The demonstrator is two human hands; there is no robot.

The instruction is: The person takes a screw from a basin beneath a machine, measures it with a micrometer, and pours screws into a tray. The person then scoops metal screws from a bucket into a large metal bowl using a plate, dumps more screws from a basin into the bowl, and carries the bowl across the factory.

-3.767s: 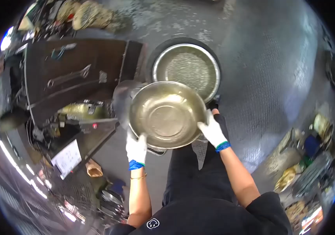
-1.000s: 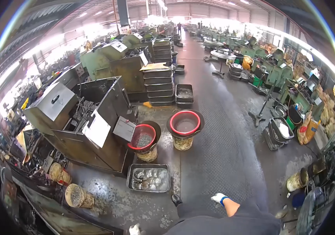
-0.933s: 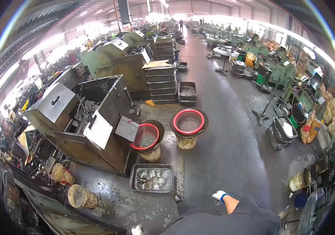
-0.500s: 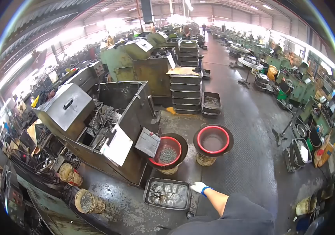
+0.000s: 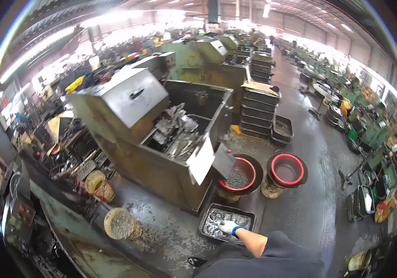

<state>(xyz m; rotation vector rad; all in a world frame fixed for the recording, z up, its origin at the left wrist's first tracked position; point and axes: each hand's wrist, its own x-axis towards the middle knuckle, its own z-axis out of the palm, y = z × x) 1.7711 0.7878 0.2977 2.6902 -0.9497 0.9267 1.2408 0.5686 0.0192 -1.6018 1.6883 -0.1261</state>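
Observation:
My right hand [image 5: 227, 226], in a white glove with a blue cuff, reaches over a black tray [image 5: 252, 227] on the floor. Silvery wrapped or bagged contents show inside the tray. The fingers are small in view, and whether they touch or hold anything is unclear. Behind the tray a red basin [image 5: 255, 178] with small metal pieces rests on a bucket, beside a second red basin [image 5: 287, 181] on another bucket. My left hand is out of the picture.
A large metal machine [image 5: 154, 178] with an open bin stands left of the tray. Stacked black trays [image 5: 256, 111] rise farther back. Two stained buckets, one filled with small pieces [image 5: 122, 224], stand at the lower left. More machines line the right side, and people appear far off.
The view has swung left and closer to the machine. My right hand has moved from my side to over the black tray. My left hand has left the view, and the metal basin held earlier is gone.

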